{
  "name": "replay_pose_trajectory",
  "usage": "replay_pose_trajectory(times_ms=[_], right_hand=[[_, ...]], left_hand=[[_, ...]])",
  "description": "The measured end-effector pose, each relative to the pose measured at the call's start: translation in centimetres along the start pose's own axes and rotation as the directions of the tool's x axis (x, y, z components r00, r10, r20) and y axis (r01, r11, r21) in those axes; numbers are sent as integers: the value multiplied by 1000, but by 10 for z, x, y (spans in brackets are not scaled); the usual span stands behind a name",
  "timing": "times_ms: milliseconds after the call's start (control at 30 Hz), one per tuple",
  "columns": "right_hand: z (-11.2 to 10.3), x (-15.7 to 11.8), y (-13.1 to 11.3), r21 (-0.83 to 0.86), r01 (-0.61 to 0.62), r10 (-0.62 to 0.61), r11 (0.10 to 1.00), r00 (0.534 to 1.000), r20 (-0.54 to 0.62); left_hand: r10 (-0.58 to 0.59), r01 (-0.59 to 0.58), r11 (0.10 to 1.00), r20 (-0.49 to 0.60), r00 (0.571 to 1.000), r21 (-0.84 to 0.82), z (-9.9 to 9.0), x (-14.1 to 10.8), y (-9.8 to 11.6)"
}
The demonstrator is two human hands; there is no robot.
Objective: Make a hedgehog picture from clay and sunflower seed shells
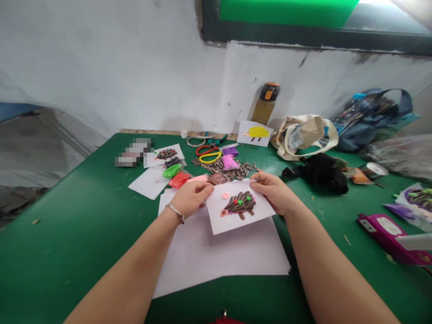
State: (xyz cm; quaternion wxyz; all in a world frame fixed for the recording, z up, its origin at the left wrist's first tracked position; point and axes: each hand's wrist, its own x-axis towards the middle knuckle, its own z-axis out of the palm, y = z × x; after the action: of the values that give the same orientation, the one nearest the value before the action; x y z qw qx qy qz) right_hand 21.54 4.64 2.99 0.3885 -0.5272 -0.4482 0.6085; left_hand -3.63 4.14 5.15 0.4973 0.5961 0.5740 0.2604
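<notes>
Both hands hold up a white card (219, 222) bearing a hedgehog made of sunflower seeds (240, 202), with red and green dots, brown feet and a pink disc above its nose. My left hand (193, 198), with a bracelet on its wrist, pinches the card's upper left corner. At the upper right corner my right hand (273, 191) is closed on the same card. Below the card lie large white paper sheets (216, 256). Just beyond the hands are bags of red clay (178, 180), green clay (172, 170) and brown clay (218, 178).
Loose sunflower seeds (241, 171) are heaped behind the hands, near yellow-handled scissors (209, 157). Another seed hedgehog card (151, 159) lies left. A yellow hedgehog picture (256, 133) leans by a bottle (265, 108). Bags (303, 137) and a magenta case (388, 238) occupy the right.
</notes>
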Motion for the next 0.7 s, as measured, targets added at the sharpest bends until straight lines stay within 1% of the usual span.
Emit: replay_pose_trajectory(times_ms=[67, 100, 200, 300, 367, 467, 600, 700], right_hand=[[1, -2, -3, 76, -9, 10, 997, 1000, -9], [3, -2, -4, 105, -3, 4, 994, 1000, -15], [9, -2, -6, 165, 19, -11, 986, 999, -49], [15, -1, -6, 210, 32, -12, 977, 995, -95], [18, 0, -5, 253, 32, -8, 967, 995, -95], [19, 2, -3, 311, 38, -14, 950, 997, -79], [20, 4, 0, 349, 49, -22, 936, 996, -81], [23, 2, 0, 338, 15, 4, 941, 998, -57]], left_hand=[[-57, 68, 978, 63, 996, -199, 0, -1, 1], [-80, 102, 957, 92, 993, -272, 1, -2, 2], [-144, 191, 898, 145, 979, -397, 1, -3, 4], [-184, 235, 863, 154, 971, -448, 1, -4, 4], [-189, 237, 850, 149, 971, -470, 2, -3, 4], [-176, 215, 839, 124, 976, -500, 1, -1, 2], [-165, 189, 819, 93, 982, -541, -2, 0, 1], [-185, 180, 804, 49, 982, -567, -7, 1, 1]])
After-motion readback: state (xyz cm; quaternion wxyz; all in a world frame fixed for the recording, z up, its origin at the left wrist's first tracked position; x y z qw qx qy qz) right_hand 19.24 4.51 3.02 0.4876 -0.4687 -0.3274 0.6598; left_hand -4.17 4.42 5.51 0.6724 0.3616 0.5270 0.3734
